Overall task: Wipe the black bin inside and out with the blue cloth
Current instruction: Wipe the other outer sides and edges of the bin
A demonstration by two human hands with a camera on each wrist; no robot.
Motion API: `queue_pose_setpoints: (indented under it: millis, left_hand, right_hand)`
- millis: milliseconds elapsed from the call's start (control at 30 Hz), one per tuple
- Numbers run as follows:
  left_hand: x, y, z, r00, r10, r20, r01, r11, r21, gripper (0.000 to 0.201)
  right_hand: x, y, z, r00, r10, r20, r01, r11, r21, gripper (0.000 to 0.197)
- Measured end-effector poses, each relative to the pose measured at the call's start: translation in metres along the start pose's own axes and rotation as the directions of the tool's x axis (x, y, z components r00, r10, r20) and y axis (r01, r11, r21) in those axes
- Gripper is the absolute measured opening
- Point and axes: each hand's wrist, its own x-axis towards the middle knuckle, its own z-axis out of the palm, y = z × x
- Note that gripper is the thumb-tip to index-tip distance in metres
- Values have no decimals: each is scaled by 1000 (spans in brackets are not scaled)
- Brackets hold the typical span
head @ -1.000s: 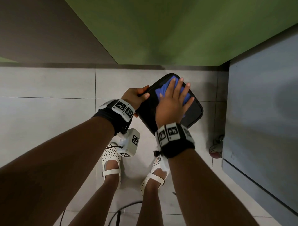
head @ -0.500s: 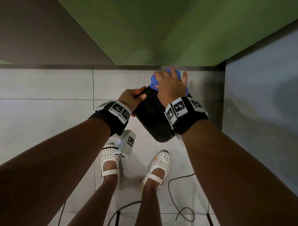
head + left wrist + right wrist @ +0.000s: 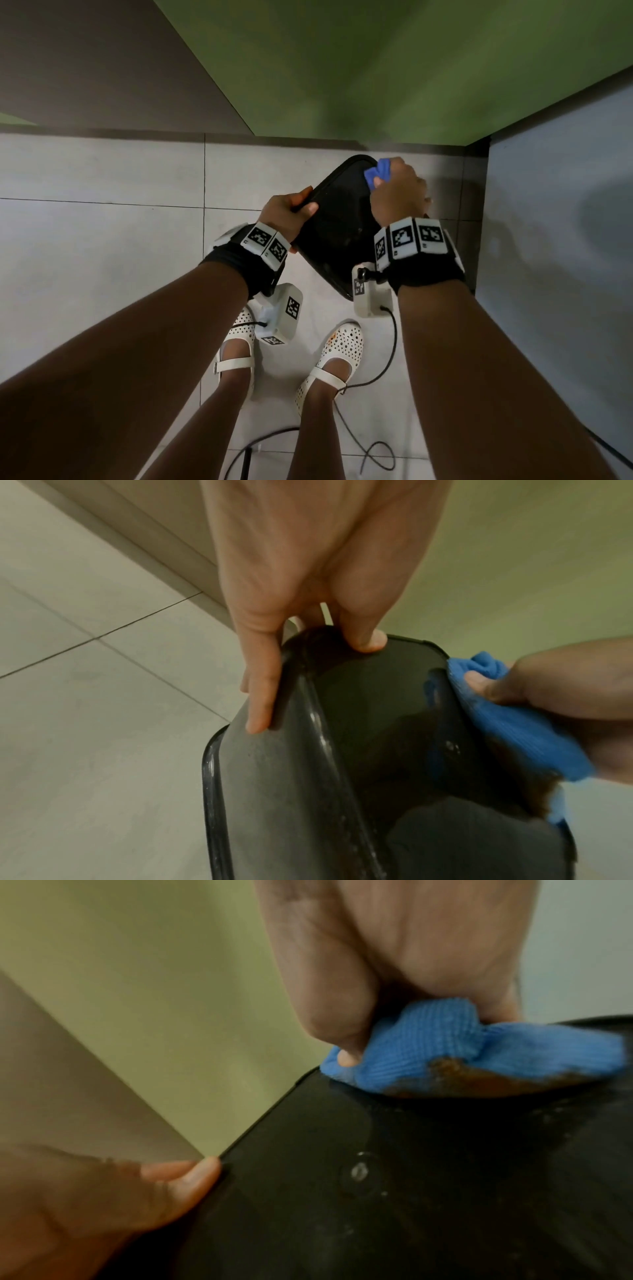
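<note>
A black bin [image 3: 337,233] is held tilted above the tiled floor, its open mouth toward me. My left hand [image 3: 291,214] grips its left rim, thumb inside and fingers [image 3: 260,696] along the outside wall. My right hand [image 3: 397,195] holds the blue cloth [image 3: 376,173] bunched over the far right rim. In the left wrist view the cloth [image 3: 507,723] drapes over that rim into the bin [image 3: 377,737]. The right wrist view shows the cloth [image 3: 445,1053] pinched against the bin's dark wall [image 3: 342,1177], with brown stains on its lower edge.
A green wall [image 3: 376,68] stands right behind the bin. A grey cabinet side [image 3: 565,240] rises close on the right. My feet in white shoes [image 3: 337,349] stand on the pale tiles, with black cables [image 3: 373,448] trailing by them.
My right hand with the cloth has gone from the bin's flat side up to its far edge, then over the right rim. The bin has turned its mouth toward me. The left hand keeps its grip.
</note>
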Motion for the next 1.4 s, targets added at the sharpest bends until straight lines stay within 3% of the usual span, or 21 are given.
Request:
queue_pose_setpoints:
  millis: [133,200,300,467,700,800,867,933,1000,1100,1267,1333,1400]
  left_hand:
    - [-10,-13,-2,997,-68,46,58,982,180,40]
    - [-10,-10,-4,996,-79,36,73,985,159,38]
    - [0,8,-12,994,-60,-87,54,996,-69,35]
    - [9,22,-14,993,-50,-107,51,999,9,42]
    - [6,20,-14,993,-96,-73,92,993,-68,40]
    - [7,18,-13,990,-78,-117,71,996,-61,39]
    - [7,18,-12,985,-68,-156,59,997,-59,43]
    - [7,18,-12,987,-75,-144,66,996,-67,43]
    - [6,20,-13,989,-79,-129,68,994,-81,43]
    - [11,17,-13,987,-39,-159,34,999,-36,45]
    - [9,21,-15,989,-61,-138,57,998,-28,45]
    - [9,22,-14,991,-47,-124,46,999,-13,44]
    - [9,22,-12,991,-37,-132,37,999,2,44]
  right_hand:
    - [3,-26,5,953,-284,105,300,936,-183,37]
    - [1,-39,13,917,-356,178,388,900,-199,41]
    - [-1,-48,22,908,-372,194,410,885,-222,43]
    - [-3,-43,28,925,-354,136,378,894,-242,40]
    - [-2,-22,17,966,-256,20,254,942,-220,38]
    - [3,-4,9,996,-64,-64,57,992,-108,39]
    - [6,4,4,990,125,-67,-123,992,31,38]
    - [7,5,4,979,196,-53,-191,978,81,36]
    - [7,1,4,986,155,-59,-150,986,73,36]
    - [3,-5,7,997,-34,-62,30,998,-56,40]
    - [-5,-33,23,925,-363,116,380,898,-223,43]
    - [-4,-40,26,901,-400,168,431,871,-235,42]
    - [-3,-37,24,917,-369,150,395,890,-227,41]
